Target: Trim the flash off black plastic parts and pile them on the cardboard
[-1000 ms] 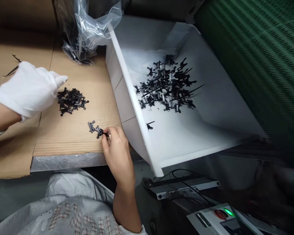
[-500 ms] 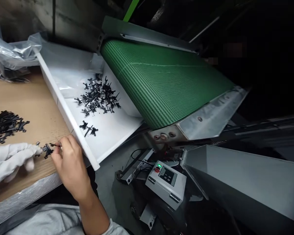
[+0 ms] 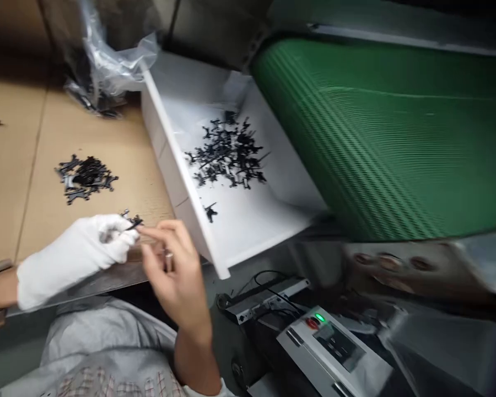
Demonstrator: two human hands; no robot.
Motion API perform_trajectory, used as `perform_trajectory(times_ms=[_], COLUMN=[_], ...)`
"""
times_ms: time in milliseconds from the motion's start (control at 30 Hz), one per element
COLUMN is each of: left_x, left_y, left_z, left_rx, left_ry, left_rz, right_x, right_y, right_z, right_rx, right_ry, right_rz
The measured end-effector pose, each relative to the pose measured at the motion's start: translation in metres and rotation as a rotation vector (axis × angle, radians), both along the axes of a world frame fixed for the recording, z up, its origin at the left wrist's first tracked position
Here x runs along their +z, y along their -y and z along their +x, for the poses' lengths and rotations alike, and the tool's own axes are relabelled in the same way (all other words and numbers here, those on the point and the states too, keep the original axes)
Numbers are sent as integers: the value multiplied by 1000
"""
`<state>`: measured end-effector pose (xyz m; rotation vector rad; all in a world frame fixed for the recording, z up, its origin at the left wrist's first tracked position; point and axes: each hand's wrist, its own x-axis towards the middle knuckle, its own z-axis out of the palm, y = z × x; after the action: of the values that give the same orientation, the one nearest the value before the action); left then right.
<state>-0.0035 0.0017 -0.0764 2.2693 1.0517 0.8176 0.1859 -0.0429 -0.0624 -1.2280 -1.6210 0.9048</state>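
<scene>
Pinching a small black plastic part (image 3: 132, 222) in the fingertips of my gloved left hand (image 3: 72, 259) above the cardboard sheet (image 3: 140, 187), I hold my bare right hand (image 3: 171, 275) just beside it, fingers parted. Sorting this single piece seems the step; it calls for a right-hand pinch.

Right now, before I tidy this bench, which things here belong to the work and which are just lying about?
Part of the work:
the gloved left hand
the bare right hand
the small black plastic part
the black parts piled on the cardboard
the black parts in the white tray

Just around:
the green ribbed conveyor belt
the grey control box
</scene>
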Motion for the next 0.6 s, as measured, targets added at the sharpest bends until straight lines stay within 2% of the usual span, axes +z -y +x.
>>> perform_trajectory(times_ms=[67,200,267,400,467,600], left_x=[6,17,18,15,15,19], left_y=[2,-1,-3,-4,-3,3], left_z=[-1,0,1,4,6,8], left_rx=[48,26,-16,-117,-84,-9], left_ry=[-2,-112,-116,25,29,-46], left_rz=[1,371,458,275,225,250], right_x=[3,3,0,-5,-4,3], right_y=[-1,-3,-4,-2,1,12], right_z=[3,1,0,1,4,11], right_rx=[-49,-33,-30,8,-2,31], right_ry=[-108,-188,-274,-479,-470,-341], right_rz=[-91,-169,-218,-335,-324,-289])
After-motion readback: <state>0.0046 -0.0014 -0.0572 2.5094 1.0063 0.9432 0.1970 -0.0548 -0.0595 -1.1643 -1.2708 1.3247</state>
